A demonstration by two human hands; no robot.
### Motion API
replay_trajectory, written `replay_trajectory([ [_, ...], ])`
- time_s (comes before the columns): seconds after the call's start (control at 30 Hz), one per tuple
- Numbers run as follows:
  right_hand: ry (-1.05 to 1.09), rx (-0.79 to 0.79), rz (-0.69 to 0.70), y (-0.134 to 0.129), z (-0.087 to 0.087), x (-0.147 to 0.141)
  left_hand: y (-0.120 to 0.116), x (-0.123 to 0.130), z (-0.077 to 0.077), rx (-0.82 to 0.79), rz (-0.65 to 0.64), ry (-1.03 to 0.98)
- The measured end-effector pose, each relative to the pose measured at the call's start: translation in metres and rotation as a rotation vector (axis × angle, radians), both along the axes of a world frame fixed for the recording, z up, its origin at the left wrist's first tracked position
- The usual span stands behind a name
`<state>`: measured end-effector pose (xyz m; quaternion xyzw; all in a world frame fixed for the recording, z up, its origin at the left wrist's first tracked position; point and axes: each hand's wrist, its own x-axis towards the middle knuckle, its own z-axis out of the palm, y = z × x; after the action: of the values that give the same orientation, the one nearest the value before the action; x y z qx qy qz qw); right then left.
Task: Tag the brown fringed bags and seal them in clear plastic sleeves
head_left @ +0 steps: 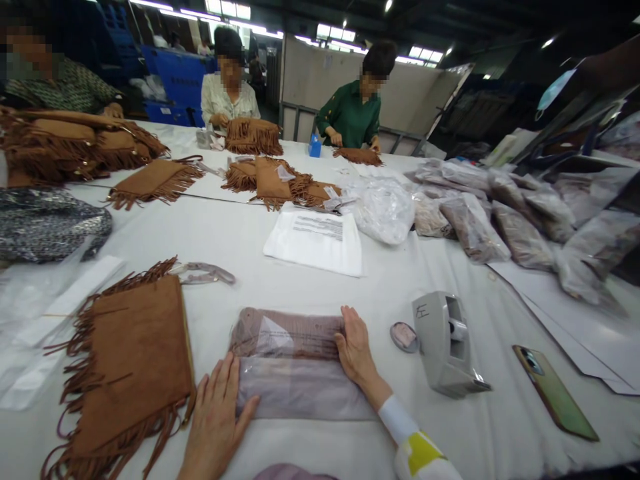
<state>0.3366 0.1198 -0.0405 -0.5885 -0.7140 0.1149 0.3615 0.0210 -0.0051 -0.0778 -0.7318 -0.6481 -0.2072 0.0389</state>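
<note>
A fringed brown bag inside a clear plastic bag (300, 387) lies flat on the white table in front of me. My left hand (217, 407) rests at its left edge, fingers stretched out and thumb on the plastic. At the right edge, my right hand (356, 347) lies with its fingers extended along the side of the package. The packed bag shows through the plastic at the far half; the near half of the plastic is flat. Just left of my left hand is an unpacked brown fringed bag (137, 360), with a wrapped strap (205, 273) beyond it.
A grey tape dispenser (443, 347), a small round tin (404, 337) and a phone (555, 393) lie to the right. White printed plastic bags (315, 240) are ahead. Packed bags (475, 227) pile up at right. Several co-workers handle brown fringed bags (255, 137) across the table.
</note>
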Motion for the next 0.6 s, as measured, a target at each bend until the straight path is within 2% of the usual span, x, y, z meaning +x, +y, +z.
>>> replay_trajectory([
  [0.13,0.050,-0.003,-0.135,0.010,-0.016,0.007,0.001,0.000,-0.001,-0.018,0.000,0.009],
  [0.23,0.088,0.022,-0.207,0.009,-0.011,0.018,0.001,-0.001,0.000,-0.019,0.004,-0.005],
  [0.33,0.061,0.073,-0.218,-0.007,0.000,0.027,0.000,-0.001,0.003,-0.031,0.005,-0.033],
  [0.47,-0.043,0.135,-0.073,-0.037,0.013,0.016,-0.001,-0.002,0.008,-0.061,0.018,-0.094],
  [0.6,-0.115,0.158,0.160,-0.056,0.016,-0.021,-0.001,-0.003,0.013,-0.089,0.012,-0.111],
])
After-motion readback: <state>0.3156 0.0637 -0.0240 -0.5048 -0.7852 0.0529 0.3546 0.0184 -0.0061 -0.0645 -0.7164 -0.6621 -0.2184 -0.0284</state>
